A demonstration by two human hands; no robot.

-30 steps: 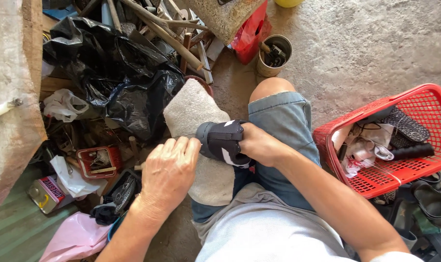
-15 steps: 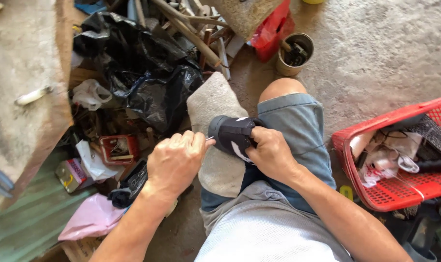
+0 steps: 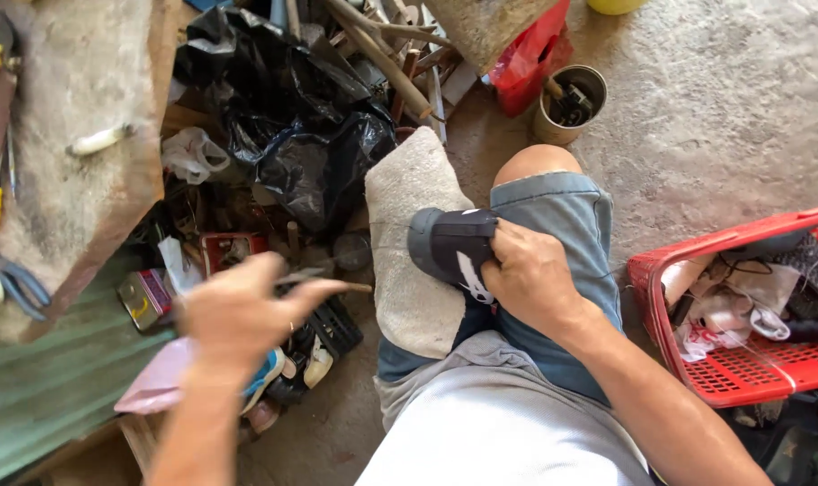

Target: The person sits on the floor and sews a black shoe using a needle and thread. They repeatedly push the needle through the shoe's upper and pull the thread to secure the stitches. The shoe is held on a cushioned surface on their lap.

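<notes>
My right hand point(image 3: 528, 277) clamps the dark shoe point(image 3: 452, 247) on my thigh while my left hand point(image 3: 242, 310) pinches a thin awl point(image 3: 332, 286), which could slip and jab me

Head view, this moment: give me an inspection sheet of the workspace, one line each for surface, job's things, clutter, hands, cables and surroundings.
Surface: grey pad draped over the person's thigh; bare concrete floor around.
Job's things: dark shoe lying on the pad; thin awl-like tool, blurred.
Clutter: black plastic bags, small red box, sticks and scraps at the left.
Hands: right hand presses the shoe against the thigh; left hand is away from the shoe, pinching the thin tool.
Cables: nothing seen.
Surroundings: red basket of shoes and rags at the right, tin can holding small parts, worn board with hand tools at the left.
</notes>
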